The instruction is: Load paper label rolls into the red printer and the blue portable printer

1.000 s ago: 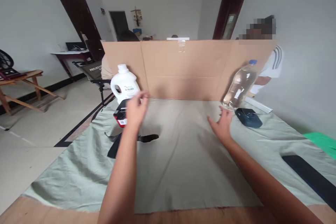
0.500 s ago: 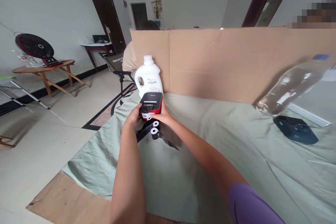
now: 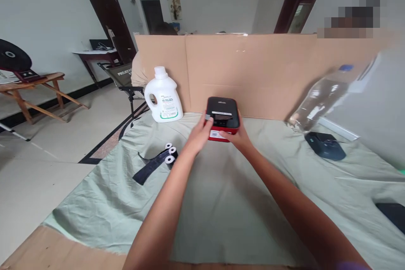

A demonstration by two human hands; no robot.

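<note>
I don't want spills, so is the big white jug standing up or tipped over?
Standing up: the white jug has its base on the pale green cloth and its cap on top.

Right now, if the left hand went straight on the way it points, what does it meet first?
The red-and-black device: the left hand is against its left side. Beyond that, probably the cardboard panel, though depth is hard to judge from this one view.

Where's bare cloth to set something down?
Free: cloth on the near side of the red-black device, and between it and the clear bottle. Crowded: left, white jug with black rolls in front; back right, bottle beside dark device.
</note>
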